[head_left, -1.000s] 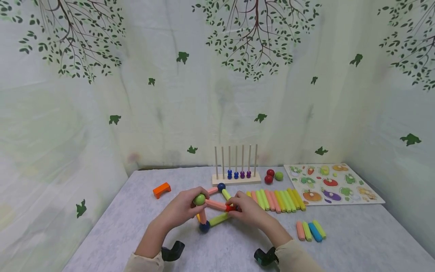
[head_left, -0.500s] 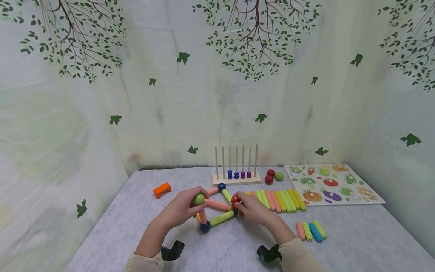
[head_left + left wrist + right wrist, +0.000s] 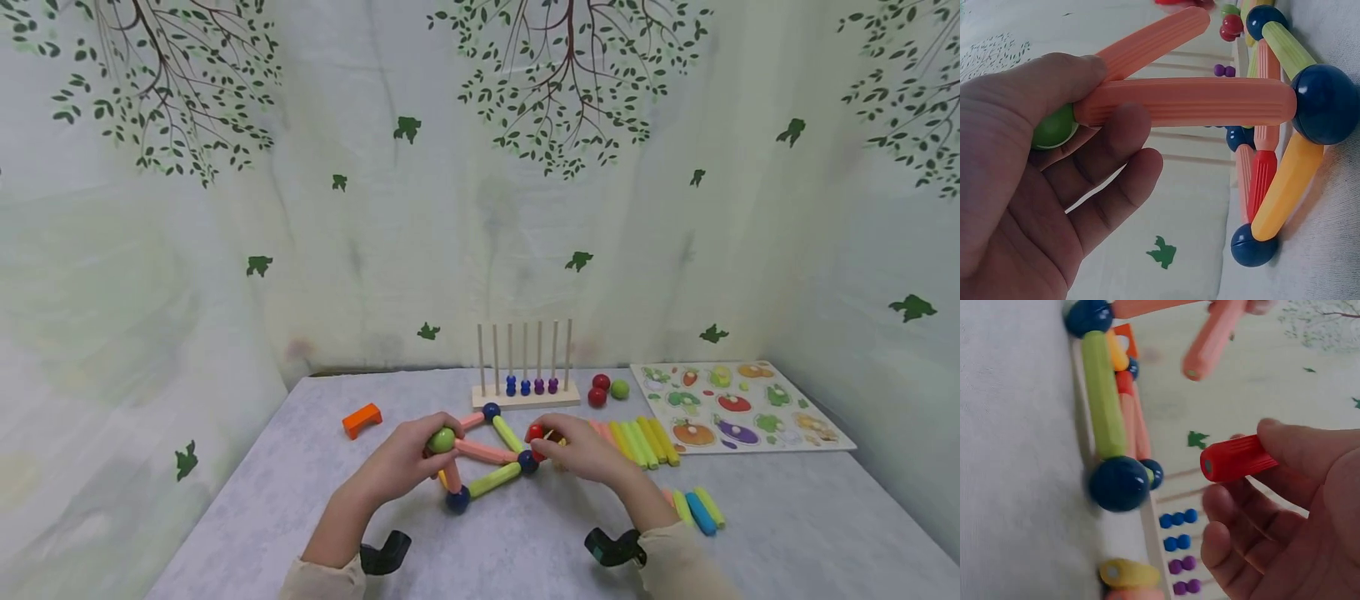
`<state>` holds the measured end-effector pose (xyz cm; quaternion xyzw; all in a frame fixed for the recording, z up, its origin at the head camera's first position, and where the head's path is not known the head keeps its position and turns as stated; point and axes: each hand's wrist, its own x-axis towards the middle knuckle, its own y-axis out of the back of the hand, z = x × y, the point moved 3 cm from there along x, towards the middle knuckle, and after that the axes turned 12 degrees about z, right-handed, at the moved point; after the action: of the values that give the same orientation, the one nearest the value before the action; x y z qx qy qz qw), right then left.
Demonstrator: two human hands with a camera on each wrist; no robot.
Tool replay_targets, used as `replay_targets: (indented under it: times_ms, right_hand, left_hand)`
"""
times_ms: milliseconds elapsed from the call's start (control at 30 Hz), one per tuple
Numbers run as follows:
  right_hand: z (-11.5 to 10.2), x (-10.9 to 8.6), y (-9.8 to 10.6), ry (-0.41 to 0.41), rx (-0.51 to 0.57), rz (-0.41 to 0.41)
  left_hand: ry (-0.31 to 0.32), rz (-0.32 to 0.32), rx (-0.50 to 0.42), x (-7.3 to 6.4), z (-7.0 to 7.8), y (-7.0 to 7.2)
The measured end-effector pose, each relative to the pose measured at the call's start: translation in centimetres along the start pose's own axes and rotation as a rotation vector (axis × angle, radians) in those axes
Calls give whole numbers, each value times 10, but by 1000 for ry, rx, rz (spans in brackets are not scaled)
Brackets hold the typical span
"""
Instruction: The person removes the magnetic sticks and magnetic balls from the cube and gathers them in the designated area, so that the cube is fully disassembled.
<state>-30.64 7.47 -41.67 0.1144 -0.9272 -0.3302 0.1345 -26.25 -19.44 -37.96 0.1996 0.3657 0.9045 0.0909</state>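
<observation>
Okay, the mottled grey tabletop (image 3: 255,508) is backed and flanked by a pale cloth wall (image 3: 637,275) printed with branches and green leaves. Landmark: bead rack (image 3: 525,398), set near the table's rear edge. In front of it, the rod-and-ball frame (image 3: 486,452) is laid out; its green ball (image 3: 442,440) is gripped by the left hand (image 3: 405,462), front-left of the rack. Front-right of the rack, a red rod (image 3: 1235,459) is pinched by the right hand (image 3: 588,450), apart from the frame's blue balls. Two red balls (image 3: 597,397) and a spare green ball (image 3: 619,389) are placed just right of the rack, the vegetable board (image 3: 756,408) farther right. Left of the rack, an orange block (image 3: 362,421) is seen. A rod row (image 3: 637,442) is lined up front-right of the rack, partly hidden.
</observation>
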Motion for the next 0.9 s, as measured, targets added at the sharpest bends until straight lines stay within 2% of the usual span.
replay_targets:
  times_ms: [100,167,267,400,567,700,900]
  right_hand:
    - [5,-6,22,-6,-29,10]
    - [12,-10,36,-4,-56,-14]
    - [28,-20,54,-21,-86,-95]
    - [52,-39,69,-112,-101,-199]
    - [70,-56,82,-235,-194,-245]
    - [75,-62,88,-275,-280,-273]
    - [77,-61,87,-303,-270,-242]
  left_hand:
    - [-7,9,1,2,2,0]
    - [-8,13,6,4,3,1]
    - [-10,19,19,6,4,2]
    - [0,24,38,3,3,0]
    - [-6,35,47,1,2,-2]
    - [-34,35,51,3,4,-3]
    - [-7,38,55,1,1,-3]
